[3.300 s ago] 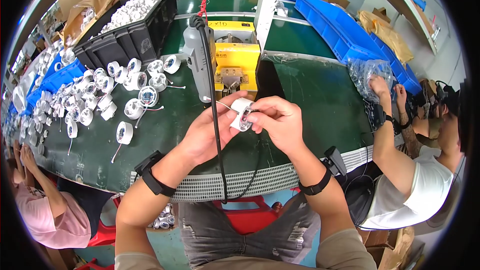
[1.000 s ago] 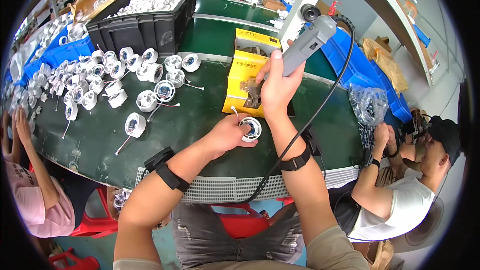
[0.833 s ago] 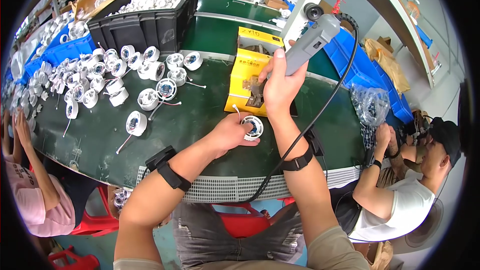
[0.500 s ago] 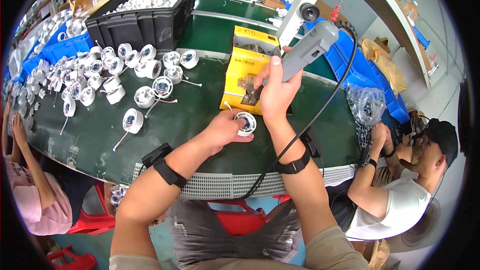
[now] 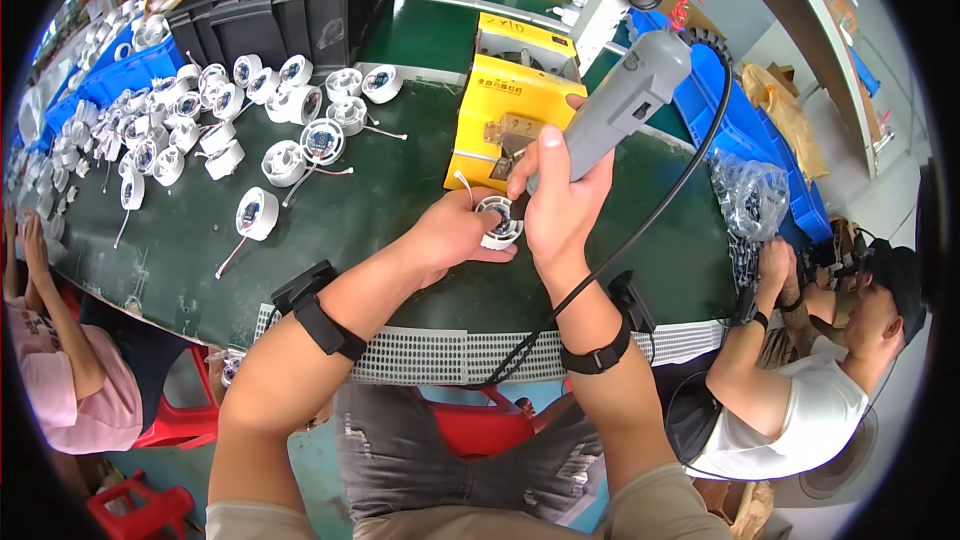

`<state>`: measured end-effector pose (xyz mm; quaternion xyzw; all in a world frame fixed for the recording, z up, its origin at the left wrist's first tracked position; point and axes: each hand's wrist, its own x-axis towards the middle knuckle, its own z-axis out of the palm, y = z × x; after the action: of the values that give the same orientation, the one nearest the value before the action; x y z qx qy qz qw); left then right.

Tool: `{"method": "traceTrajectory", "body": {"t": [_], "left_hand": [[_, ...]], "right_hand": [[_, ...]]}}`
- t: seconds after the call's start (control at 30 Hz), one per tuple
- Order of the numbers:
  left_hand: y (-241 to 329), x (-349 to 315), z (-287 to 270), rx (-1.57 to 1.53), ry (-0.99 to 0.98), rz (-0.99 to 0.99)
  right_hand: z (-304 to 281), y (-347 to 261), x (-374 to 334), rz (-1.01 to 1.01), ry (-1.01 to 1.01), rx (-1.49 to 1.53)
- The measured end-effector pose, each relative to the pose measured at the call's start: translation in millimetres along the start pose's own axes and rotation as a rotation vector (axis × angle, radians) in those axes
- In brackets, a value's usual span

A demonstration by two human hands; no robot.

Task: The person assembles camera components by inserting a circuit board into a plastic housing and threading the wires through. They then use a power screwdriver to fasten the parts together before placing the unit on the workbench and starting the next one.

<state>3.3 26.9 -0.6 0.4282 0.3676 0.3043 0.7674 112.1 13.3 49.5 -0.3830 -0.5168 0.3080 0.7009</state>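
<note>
My left hand [image 5: 452,232] is closed around a small round white housing [image 5: 508,234], steadying it on the green table. A circuit board shows inside the housing, and a thin wire with a white plug sticks up beside my fingers. My right hand [image 5: 568,202] grips a grey electric screwdriver [image 5: 632,90] tilted down to the left, its dark tip at the housing's right rim. Whether the tip touches a screw cannot be made out. Just behind my hands stands a yellow screw feeder [image 5: 478,155] with a metal outlet plate on its front.
Several similar white housings [image 5: 257,214] with wires lie at the left. Behind them is a black crate [image 5: 290,30] full of white parts. A black cable [image 5: 690,175] runs from the screwdriver past my right forearm. Blue bins [image 5: 790,185] and a co-worker [image 5: 790,400] are at the right.
My right hand has brought the screwdriver's tip down to the housing. My left hand still holds the housing. The whole view has shifted slightly.
</note>
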Motion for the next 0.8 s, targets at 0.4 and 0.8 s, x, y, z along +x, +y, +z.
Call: {"method": "traceTrajectory", "body": {"t": [0.4, 0.8], "left_hand": [[2.9, -1.3, 2.5, 0.041, -0.002, -0.003], [0.7, -0.8, 2.7, 0.035, -0.006, -0.010]], "right_hand": [[-1.0, 3.5, 0.4, 0.016, -0.043, -0.006], [-5.3, 5.2, 0.4, 0.002, -0.101, 0.024]]}}
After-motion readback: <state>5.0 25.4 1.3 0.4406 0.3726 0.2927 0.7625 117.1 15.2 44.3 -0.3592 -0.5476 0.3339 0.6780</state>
